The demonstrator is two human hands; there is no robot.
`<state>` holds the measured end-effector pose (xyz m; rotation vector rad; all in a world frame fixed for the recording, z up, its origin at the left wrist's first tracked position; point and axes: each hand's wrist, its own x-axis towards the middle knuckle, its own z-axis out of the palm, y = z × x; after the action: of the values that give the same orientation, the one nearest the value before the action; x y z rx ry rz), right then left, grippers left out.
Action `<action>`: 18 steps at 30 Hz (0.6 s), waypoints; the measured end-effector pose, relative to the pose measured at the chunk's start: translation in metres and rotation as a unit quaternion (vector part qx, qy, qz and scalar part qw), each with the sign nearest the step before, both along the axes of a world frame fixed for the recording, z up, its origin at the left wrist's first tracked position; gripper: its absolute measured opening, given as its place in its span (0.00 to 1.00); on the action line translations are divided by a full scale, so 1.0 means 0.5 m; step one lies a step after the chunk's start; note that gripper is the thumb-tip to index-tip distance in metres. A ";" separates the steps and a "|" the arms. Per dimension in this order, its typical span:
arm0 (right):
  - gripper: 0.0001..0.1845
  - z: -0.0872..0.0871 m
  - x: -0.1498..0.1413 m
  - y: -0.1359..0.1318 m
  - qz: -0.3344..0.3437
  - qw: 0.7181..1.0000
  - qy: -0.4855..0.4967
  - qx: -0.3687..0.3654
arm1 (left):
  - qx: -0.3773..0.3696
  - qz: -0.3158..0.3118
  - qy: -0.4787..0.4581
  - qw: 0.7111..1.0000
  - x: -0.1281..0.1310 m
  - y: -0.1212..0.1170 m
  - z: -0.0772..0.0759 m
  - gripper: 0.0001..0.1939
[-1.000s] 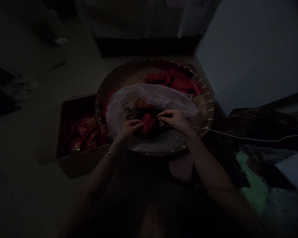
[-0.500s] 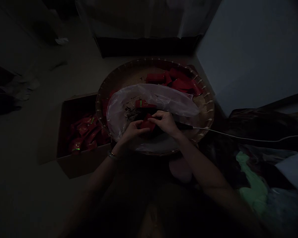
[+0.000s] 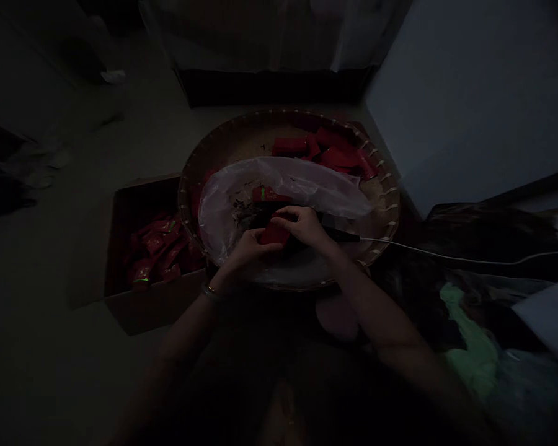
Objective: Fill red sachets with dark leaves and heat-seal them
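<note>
Both hands grip one small red packet (image 3: 275, 233) over the round woven tray (image 3: 392, 192). My left hand (image 3: 246, 251) has its side edge, thumb towards me. Across its top, the bent fingers of my right hand (image 3: 305, 226) are closed. Under and around the hands spreads a clear plastic bag (image 3: 302, 179) with dark loose bits (image 3: 239, 214) on it. Just beyond the fingers lies another red packet (image 3: 272, 194) with a bright green mark. A dark device (image 3: 344, 236) with a white cord sits partly hidden beneath my right hand.
A cardboard box (image 3: 142, 310) holding several red packets (image 3: 155, 244) stands left of the tray. More red packets (image 3: 339, 152) lie at the tray's far right. The white cord (image 3: 446, 253) runs right, past dark cloth and a green cloth (image 3: 472, 347). A pale wall panel (image 3: 465, 93) rises at right.
My right hand's fingers have shifted slightly up and left over the packet's top. The packet looks a little more upright between the hands; the view has moved slightly.
</note>
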<state>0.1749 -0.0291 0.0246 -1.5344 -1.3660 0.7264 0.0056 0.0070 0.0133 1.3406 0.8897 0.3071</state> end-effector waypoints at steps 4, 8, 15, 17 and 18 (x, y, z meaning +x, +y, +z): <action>0.13 -0.001 -0.006 -0.001 0.002 1.000 -0.012 0.023 | 0.027 -0.020 0.015 0.999 -0.002 -0.002 0.010 0.26; 0.22 -0.010 0.009 -0.005 -0.006 1.000 -0.001 -0.003 | 0.042 -0.032 0.031 0.998 -0.003 0.000 0.014 0.26; 0.18 -0.038 0.113 -0.057 0.014 0.954 -0.262 -0.145 | -0.020 0.012 0.004 1.000 -0.002 0.000 -0.013 0.26; 0.23 -0.051 0.134 -0.073 0.040 0.919 -0.341 -0.195 | -0.029 0.015 -0.014 0.999 -0.001 0.001 -0.025 0.27; 0.24 -0.057 0.141 -0.078 0.053 0.905 -0.366 -0.210 | -0.033 0.014 -0.021 0.999 0.000 0.002 -0.030 0.27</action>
<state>0.2454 -0.0683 -0.0038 -2.2315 -1.9354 0.5436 0.0057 0.0081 -0.0014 1.2578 0.8770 0.3237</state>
